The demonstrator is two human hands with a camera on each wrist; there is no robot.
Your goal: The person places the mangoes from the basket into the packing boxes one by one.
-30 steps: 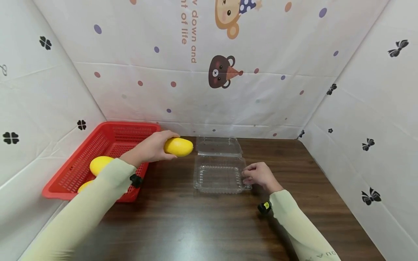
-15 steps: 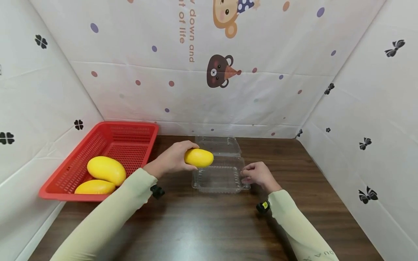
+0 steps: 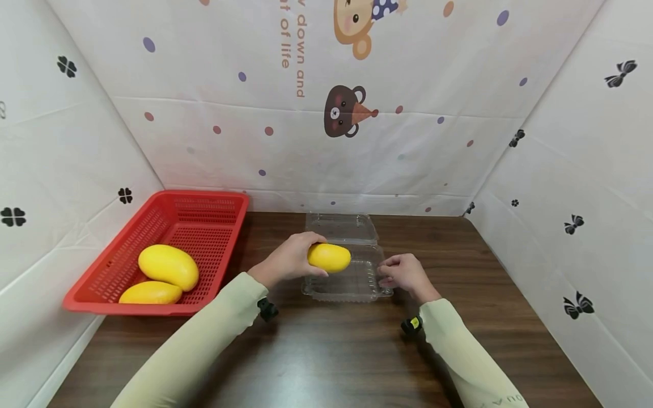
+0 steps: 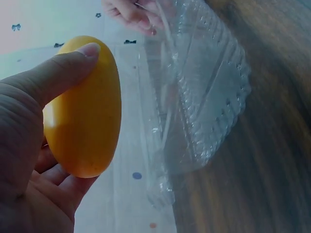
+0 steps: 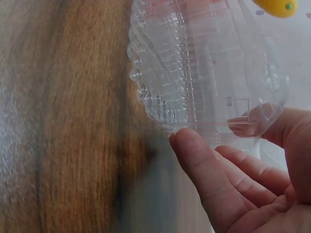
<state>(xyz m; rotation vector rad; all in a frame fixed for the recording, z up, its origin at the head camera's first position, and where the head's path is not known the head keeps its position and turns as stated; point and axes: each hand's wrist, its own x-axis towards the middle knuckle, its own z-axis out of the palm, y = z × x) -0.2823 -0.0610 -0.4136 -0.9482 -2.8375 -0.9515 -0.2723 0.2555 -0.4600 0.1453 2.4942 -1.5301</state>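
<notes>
My left hand grips a yellow mango and holds it above the left part of a clear plastic clamshell container. In the left wrist view the thumb lies across the upper part of the mango, with the fingers round its far side. The container stands with its lid folded back toward the wall. At the container's right edge, my right hand pinches the rim; the right wrist view shows its fingers close against the clear wall.
A red perforated basket stands at the left with two more mangoes, one yellow mango leaning against a lower mango. The brown wooden table is bounded by a patterned back wall and side walls.
My left hand has carried the mango from beside the basket rightward and down to over the container. My right hand has stayed at the container's edge.
</notes>
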